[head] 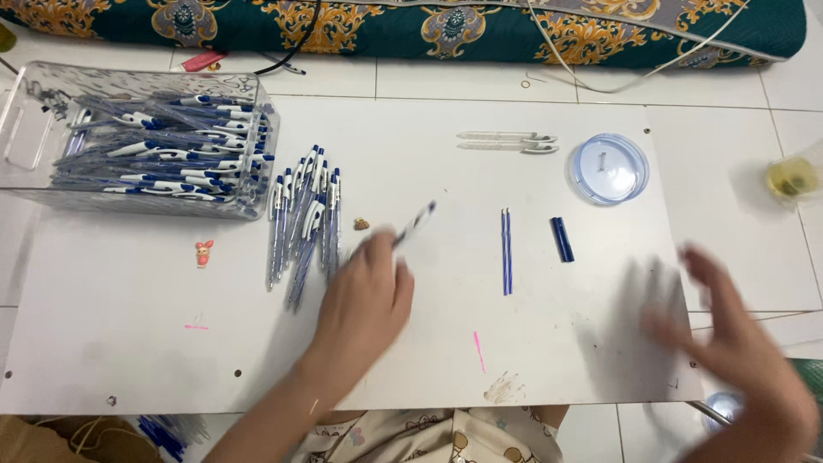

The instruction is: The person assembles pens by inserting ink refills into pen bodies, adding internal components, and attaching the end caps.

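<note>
At the far left, a clear plastic bin (pixel 34 129) is lying on its side on the white worktop (pixel 129 343), packed with blue-and-white pens. Just to its right, a loose row of assembled pens (pixel 304 214) is fanning out on the worktop, and a small pink figure (pixel 204 253) is sitting nearer, below the bin.

The left hand (pixel 364 296) is reaching in from the near edge, forearm angling up and to the right, back of the hand facing the camera. Its fingers are curling around the lower end of a single pen (pixel 416 223), which is sticking out up and to the right from the fingertips, slightly blurred and lifted off the surface. A tiny brown object (pixel 362 224) is lying just beside the fingertips.

Right of the middle, two thin blue refills (pixel 507 251) are lying side by side, running near to far. Farther back, two clear pen barrels (pixel 507 142) are lying crosswise. A short dark blue pen part (pixel 561 239) is resting right of the refills, and a round clear lid (pixel 609 168) is sitting beyond it.

At the near right edge, the right hand (pixel 729 334) is hovering, blurred, fingers spread and loose, gripping nothing. A small cup of yellow liquid (pixel 793 177) is standing on the tiled floor (pixel 737 86) at the far right.
</note>
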